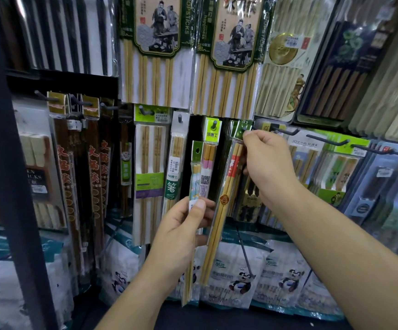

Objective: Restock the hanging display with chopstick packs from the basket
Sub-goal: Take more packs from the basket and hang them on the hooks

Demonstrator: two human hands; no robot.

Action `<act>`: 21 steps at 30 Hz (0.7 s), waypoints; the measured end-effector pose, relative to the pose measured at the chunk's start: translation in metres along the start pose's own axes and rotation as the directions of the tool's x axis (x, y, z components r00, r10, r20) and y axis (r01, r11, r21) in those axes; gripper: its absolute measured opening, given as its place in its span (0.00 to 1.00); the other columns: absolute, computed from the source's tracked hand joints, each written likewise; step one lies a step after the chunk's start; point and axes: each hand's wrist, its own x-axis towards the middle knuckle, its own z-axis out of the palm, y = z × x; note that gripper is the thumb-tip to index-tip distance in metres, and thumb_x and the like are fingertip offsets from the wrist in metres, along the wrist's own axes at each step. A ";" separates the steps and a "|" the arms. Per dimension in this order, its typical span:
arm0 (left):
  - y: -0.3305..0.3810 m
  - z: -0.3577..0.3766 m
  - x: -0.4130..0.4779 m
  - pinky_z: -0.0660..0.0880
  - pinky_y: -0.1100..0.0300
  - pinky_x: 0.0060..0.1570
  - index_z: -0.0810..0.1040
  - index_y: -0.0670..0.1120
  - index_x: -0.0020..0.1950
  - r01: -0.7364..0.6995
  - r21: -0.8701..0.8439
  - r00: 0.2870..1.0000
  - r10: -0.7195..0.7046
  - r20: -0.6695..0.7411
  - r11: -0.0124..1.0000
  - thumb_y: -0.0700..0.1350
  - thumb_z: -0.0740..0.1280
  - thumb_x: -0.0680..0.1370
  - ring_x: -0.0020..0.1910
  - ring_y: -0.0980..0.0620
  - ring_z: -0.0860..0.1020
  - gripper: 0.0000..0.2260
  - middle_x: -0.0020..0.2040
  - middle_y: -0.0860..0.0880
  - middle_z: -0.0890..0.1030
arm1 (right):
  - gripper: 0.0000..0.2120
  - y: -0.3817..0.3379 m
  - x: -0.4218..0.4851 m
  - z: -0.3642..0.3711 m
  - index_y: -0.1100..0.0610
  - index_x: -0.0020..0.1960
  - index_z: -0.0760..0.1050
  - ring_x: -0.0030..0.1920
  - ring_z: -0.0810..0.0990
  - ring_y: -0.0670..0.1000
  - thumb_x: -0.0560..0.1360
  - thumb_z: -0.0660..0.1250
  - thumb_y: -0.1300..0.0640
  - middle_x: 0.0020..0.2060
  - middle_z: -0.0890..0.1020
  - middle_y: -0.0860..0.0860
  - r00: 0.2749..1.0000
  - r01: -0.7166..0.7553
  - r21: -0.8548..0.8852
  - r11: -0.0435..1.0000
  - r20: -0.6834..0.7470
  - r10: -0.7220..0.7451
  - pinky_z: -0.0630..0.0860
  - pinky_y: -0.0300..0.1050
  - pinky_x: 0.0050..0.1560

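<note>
My right hand (268, 163) pinches the green header of a slim chopstick pack (225, 206) with a red band, holding its top at a peg of the hanging display (243, 126). The pack hangs tilted, its lower end toward the left. My left hand (181, 225) grips a second narrow chopstick pack (194, 177) with a green top and pastel print, upright just left of the first. The basket is not in view.
Hanging packs fill the display: dark red-lettered ones (95, 167) at left, large bamboo sets (155, 51) above, boxed sets (336, 67) at upper right. Bare black hooks (326, 140) jut out at right. Panda-printed bags (240, 282) line the bottom. A dark post (10, 163) stands at left.
</note>
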 end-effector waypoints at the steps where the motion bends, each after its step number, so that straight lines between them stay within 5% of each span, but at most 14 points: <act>1: 0.000 0.000 0.000 0.83 0.58 0.42 0.86 0.54 0.46 -0.002 -0.008 1.000 0.002 0.004 1.000 0.58 0.64 0.74 0.42 0.57 0.82 0.14 0.42 0.52 0.84 | 0.20 0.001 0.001 0.000 0.72 0.46 0.71 0.35 0.64 0.54 0.85 0.59 0.55 0.35 0.69 0.56 1.000 -0.003 -0.001 1.000 -0.001 0.003 0.67 0.49 0.38; 8: -0.002 -0.002 0.002 0.82 0.62 0.48 0.87 0.56 0.49 -0.035 0.058 0.999 0.037 -0.025 0.998 0.51 0.63 0.83 0.45 0.57 0.82 0.12 0.41 0.54 0.83 | 0.21 0.016 0.007 0.006 0.63 0.38 0.71 0.30 0.69 0.52 0.84 0.61 0.50 0.25 0.68 0.48 0.999 0.007 -0.078 0.997 -0.037 -0.010 0.70 0.46 0.37; 12: 0.000 -0.008 0.001 0.76 0.69 0.47 0.86 0.63 0.51 -0.030 0.191 1.000 0.029 0.010 0.981 0.61 0.63 0.77 0.40 0.62 0.78 0.12 0.34 0.60 0.77 | 0.14 0.024 0.007 0.007 0.55 0.43 0.80 0.38 0.78 0.50 0.82 0.66 0.49 0.34 0.79 0.50 0.999 0.028 -0.030 0.999 -0.043 -0.030 0.75 0.49 0.42; 15: -0.003 -0.010 0.001 0.74 0.64 0.47 0.85 0.64 0.54 -0.001 0.240 0.999 -0.011 0.049 0.971 0.63 0.63 0.76 0.37 0.58 0.76 0.13 0.32 0.58 0.74 | 0.13 0.030 0.007 0.008 0.53 0.42 0.80 0.38 0.78 0.47 0.81 0.68 0.46 0.35 0.80 0.48 0.998 0.030 0.000 1.000 -0.047 -0.030 0.74 0.45 0.41; 18: -0.004 -0.008 0.000 0.75 0.65 0.39 0.86 0.59 0.55 -0.010 0.232 0.998 -0.004 0.059 0.973 0.53 0.66 0.81 0.34 0.60 0.75 0.09 0.31 0.60 0.78 | 0.15 0.034 0.008 0.007 0.53 0.39 0.79 0.33 0.75 0.42 0.81 0.68 0.47 0.31 0.77 0.46 0.996 0.040 -0.035 0.999 -0.084 -0.043 0.70 0.39 0.39; 21: -0.002 -0.008 -0.004 0.77 0.68 0.41 0.86 0.56 0.55 -0.001 0.185 0.999 -0.006 0.039 0.983 0.43 0.70 0.80 0.38 0.63 0.79 0.09 0.41 0.62 0.85 | 0.19 0.035 0.008 0.005 0.58 0.38 0.78 0.33 0.75 0.44 0.81 0.68 0.45 0.30 0.76 0.49 0.996 0.018 -0.032 0.999 -0.092 -0.021 0.71 0.40 0.40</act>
